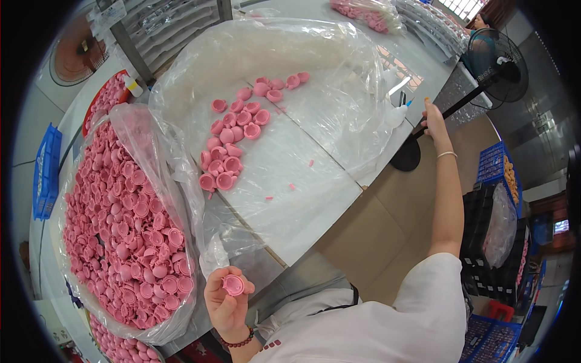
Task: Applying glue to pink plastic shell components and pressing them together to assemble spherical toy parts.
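Observation:
My left hand [225,310] is closed on a small pink plastic cup [233,285], hollow side up, beside the big clear bag at the table's near edge. My right hand [433,124] reaches out past the table's right edge with its fingers curled. A small orange tip shows at its top, but what it holds I cannot make out. Nearest to it is a white squeeze bottle [396,116] with a blue tip. Several pink cups [232,134] like the held one lie in a loose group on the white tabletop [315,199].
A clear bag heaped with pink cups [121,236] fills the left side. Plastic sheeting [200,54] is bunched along the back. Right of the table stand a black fan [496,66] and dark stacked crates [484,242]. A blue tray [47,172] is at far left. Another person [481,48] is at back right.

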A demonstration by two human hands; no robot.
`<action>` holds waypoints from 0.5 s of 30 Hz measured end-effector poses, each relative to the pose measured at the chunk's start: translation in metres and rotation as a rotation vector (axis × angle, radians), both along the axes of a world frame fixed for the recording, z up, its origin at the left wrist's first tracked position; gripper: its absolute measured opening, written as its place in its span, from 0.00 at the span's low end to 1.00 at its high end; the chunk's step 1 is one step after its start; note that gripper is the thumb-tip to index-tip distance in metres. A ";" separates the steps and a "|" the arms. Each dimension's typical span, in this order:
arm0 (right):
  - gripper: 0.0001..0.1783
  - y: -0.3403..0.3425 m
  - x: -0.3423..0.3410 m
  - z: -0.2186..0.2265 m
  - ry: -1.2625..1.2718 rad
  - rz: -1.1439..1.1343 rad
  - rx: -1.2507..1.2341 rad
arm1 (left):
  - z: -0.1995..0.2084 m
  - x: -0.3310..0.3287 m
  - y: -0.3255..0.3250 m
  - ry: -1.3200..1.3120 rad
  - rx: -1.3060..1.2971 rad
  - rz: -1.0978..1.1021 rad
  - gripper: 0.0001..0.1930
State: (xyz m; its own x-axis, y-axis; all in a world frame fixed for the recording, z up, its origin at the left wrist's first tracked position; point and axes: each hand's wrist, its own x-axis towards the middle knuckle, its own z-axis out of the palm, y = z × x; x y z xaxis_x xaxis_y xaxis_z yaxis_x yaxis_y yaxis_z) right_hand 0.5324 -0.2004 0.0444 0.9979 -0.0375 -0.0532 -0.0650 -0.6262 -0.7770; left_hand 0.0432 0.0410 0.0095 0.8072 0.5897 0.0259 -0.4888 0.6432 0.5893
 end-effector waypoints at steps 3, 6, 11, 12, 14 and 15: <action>0.29 -0.020 0.019 -0.022 0.082 0.112 0.333 | 0.000 0.001 0.000 -0.001 -0.003 0.000 0.23; 0.34 -0.002 -0.008 -0.011 -0.044 0.156 0.333 | -0.001 0.000 -0.002 0.008 -0.005 0.007 0.23; 0.25 0.025 -0.037 -0.012 -0.292 0.458 0.230 | 0.001 -0.002 -0.005 0.012 -0.002 0.035 0.23; 0.21 0.033 -0.042 -0.014 -0.431 0.528 0.056 | 0.002 0.000 -0.004 0.011 0.006 0.030 0.22; 0.15 0.050 -0.055 -0.022 -0.587 0.549 -0.044 | 0.002 -0.002 -0.004 0.026 -0.004 0.074 0.22; 0.15 0.055 -0.056 -0.028 -0.612 0.468 0.009 | 0.002 -0.003 -0.004 0.014 0.026 0.037 0.22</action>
